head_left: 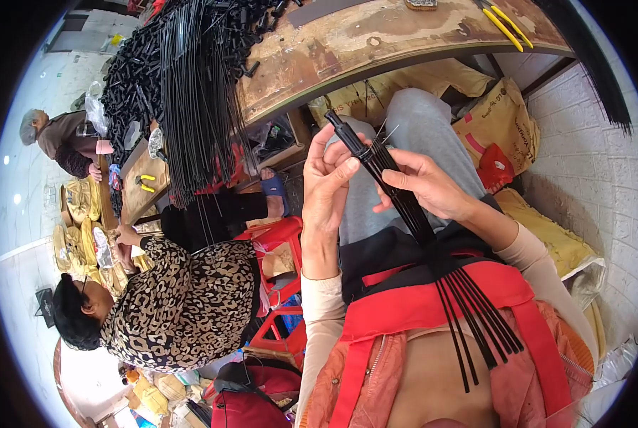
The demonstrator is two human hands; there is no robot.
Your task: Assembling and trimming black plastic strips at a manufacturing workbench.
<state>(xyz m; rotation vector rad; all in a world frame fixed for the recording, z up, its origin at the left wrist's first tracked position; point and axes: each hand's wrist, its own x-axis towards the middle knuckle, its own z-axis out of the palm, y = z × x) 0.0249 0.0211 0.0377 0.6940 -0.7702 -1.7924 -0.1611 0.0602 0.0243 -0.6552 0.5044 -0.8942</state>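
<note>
In front of my lap is an umbrella frame [408, 214]: a bundle of thin black ribs fixed to a black plastic runner [346, 134]. My left hand [327, 178] is closed around the runner, thumb and fingers near the ring where the ribs join. Lower down, my right hand [429, 187] pinches the ribs between thumb and fingers. A thin bright wire [390, 134] sticks out beside the joint. The ribs run down over my red and black apron [433, 296], their ends fanning out at my chest.
A wooden table [305, 60] carries a heap of black plastic fittings [137, 93], a long bundle of black ribs [198, 93] and yellow-handled pliers [503, 27]. Two co-workers sit at left, one in a leopard-print top [183, 307]. Red stools [280, 235] and yellow sacks [508, 125] stand nearby.
</note>
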